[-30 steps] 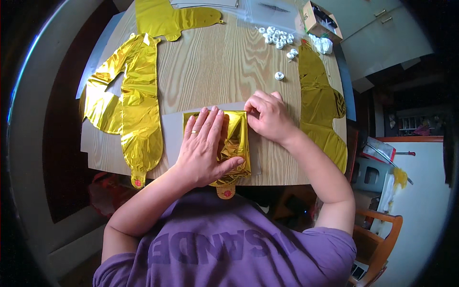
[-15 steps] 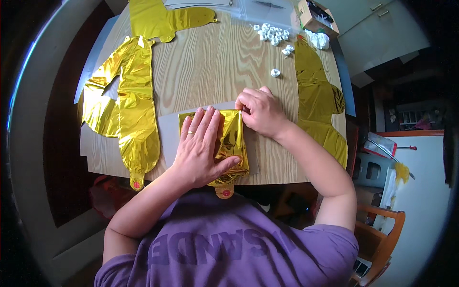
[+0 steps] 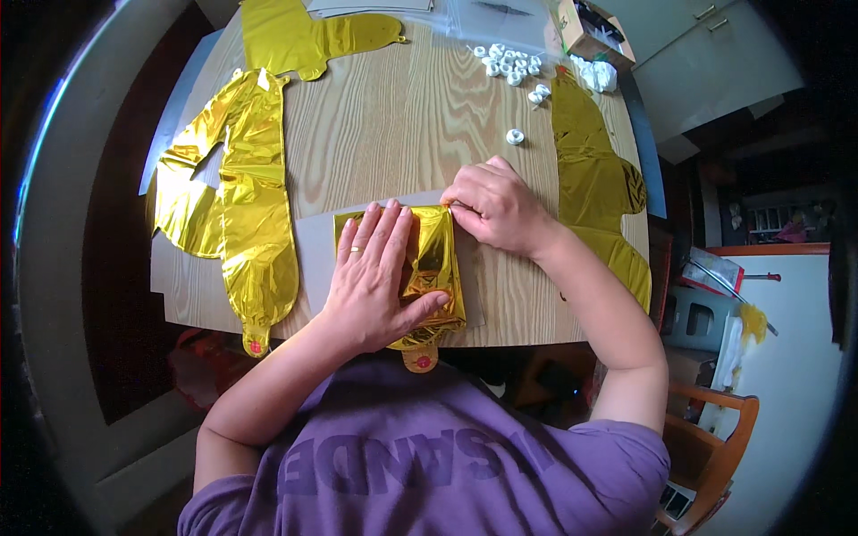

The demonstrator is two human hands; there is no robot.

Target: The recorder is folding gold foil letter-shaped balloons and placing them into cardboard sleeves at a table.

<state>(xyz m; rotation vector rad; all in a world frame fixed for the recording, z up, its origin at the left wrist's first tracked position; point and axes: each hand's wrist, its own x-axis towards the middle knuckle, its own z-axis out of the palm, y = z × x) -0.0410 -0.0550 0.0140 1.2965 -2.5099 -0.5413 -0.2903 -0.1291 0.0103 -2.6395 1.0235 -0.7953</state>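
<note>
My left hand (image 3: 374, 277) lies flat, fingers stretched out, on a folded gold foil balloon (image 3: 436, 255). Under the balloon is a grey sheet of card (image 3: 315, 241) near the table's front edge. At the balloon's far right corner, my right hand (image 3: 500, 210) pinches the foil between thumb and forefinger. The balloon's tab with a red mark (image 3: 422, 361) hangs past the table edge. More gold foil balloons lie flat: one at the left (image 3: 255, 188), one at the far left (image 3: 286, 40) and one at the right (image 3: 590, 188).
Several small white ribbon rolls (image 3: 508, 64) sit at the back of the wooden table (image 3: 384, 125), with a single roll (image 3: 515, 137) nearer. Behind them are a clear plastic bag (image 3: 465, 20), a cardboard box (image 3: 585, 36) and crumpled white material (image 3: 597, 76). A wooden chair (image 3: 728, 438) stands right.
My right hand has shifted slightly to the right and turned a little, still pinching the balloon's corner. The left hand has stayed in place.
</note>
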